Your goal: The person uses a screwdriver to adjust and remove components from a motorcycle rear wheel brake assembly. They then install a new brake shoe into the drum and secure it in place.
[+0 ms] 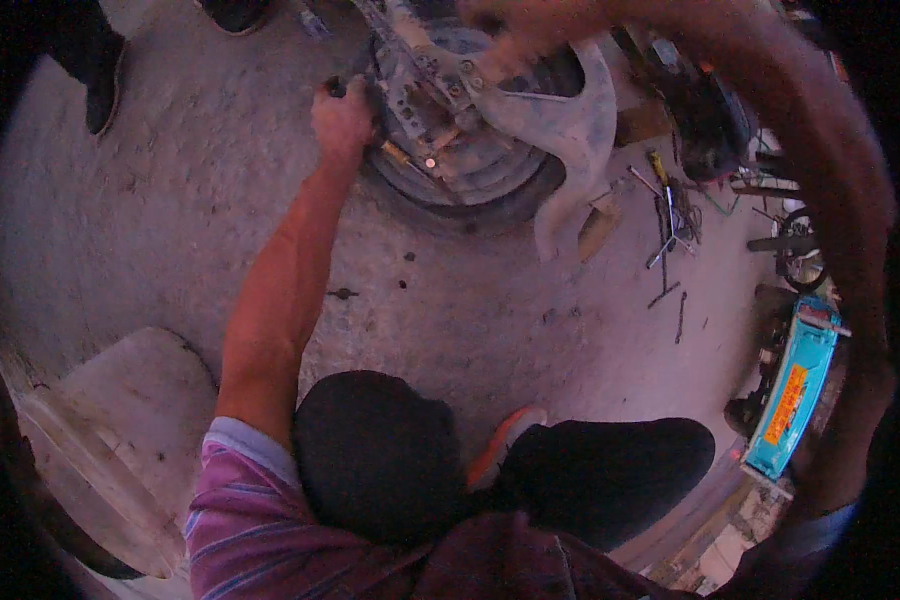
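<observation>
Far in the middle lay the dark wheel (505, 175), round and ridged in rings, and right across it sprawled a grimy metal assembly (418, 110), all blocks, bolts and blunt edges. Over its right side swept the pale bracket (570, 130), smooth, dull and curved, blocking part of the wheel from sight. In at the wheel's left edge was the left hand (343, 125), fingers curled in, a dark patch by the thumb; whether they pinched anything, I couldn't tell! And from the right came the right hand (530, 35), fingers angled down at the bolt heads (466, 67) on the bracket, too blurred to say if pressed together or gripping. Its forearm arched over the far right, screening what lay behind. Right of the bracket, thin steel tools (667, 225) littered the rough, pitted floor (200, 210), a yellow-handled screwdriver (660, 170) among them. Farther right stood a turquoise frame (815, 345) with an orange label; near left, a scuffed pale panel (130, 400); and nearest, dark-clothed knees (380, 450) crowded in.
</observation>
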A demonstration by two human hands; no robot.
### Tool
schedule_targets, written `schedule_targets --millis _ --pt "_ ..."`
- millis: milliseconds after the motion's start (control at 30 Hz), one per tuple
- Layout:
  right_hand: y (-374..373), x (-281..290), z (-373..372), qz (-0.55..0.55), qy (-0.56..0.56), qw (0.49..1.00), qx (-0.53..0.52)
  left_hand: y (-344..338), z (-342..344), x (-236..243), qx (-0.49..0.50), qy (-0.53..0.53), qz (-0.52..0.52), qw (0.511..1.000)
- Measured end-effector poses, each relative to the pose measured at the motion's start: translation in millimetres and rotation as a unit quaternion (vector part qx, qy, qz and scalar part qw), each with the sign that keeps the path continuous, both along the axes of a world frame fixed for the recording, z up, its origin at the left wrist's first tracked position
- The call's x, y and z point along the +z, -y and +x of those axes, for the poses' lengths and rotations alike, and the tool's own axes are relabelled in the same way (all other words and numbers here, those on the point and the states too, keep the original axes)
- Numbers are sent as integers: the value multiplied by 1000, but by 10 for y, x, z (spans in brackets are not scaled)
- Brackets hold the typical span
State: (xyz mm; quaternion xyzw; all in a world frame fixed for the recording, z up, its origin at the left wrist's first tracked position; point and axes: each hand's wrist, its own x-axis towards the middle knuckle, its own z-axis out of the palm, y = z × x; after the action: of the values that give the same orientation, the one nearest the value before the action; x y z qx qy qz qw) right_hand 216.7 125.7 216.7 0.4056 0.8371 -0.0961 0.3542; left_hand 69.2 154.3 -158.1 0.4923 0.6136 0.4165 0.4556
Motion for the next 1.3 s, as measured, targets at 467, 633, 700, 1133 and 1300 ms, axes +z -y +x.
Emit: schedule_targets --millis 467,633,700,1133,1300 --pt "3511 -1868 -21 -111 -323 493 -800 208 -42 133 0 -48 -42 998" --pt "3779 -2195 -319 -26 -411 440 -798 427 28 170 51 -25 -100 993" --pt "3823 -2234 -316 -24 -424 450 -785 456 27 247 60 -43 -101 992" --pt "3599 -2708 -657 9 -446 375 -813 513 12 199 52 6 -119 991" --pt "3530 -2730 -870 44 -460 374 -805 571 27 198 61 -12 -118 991"
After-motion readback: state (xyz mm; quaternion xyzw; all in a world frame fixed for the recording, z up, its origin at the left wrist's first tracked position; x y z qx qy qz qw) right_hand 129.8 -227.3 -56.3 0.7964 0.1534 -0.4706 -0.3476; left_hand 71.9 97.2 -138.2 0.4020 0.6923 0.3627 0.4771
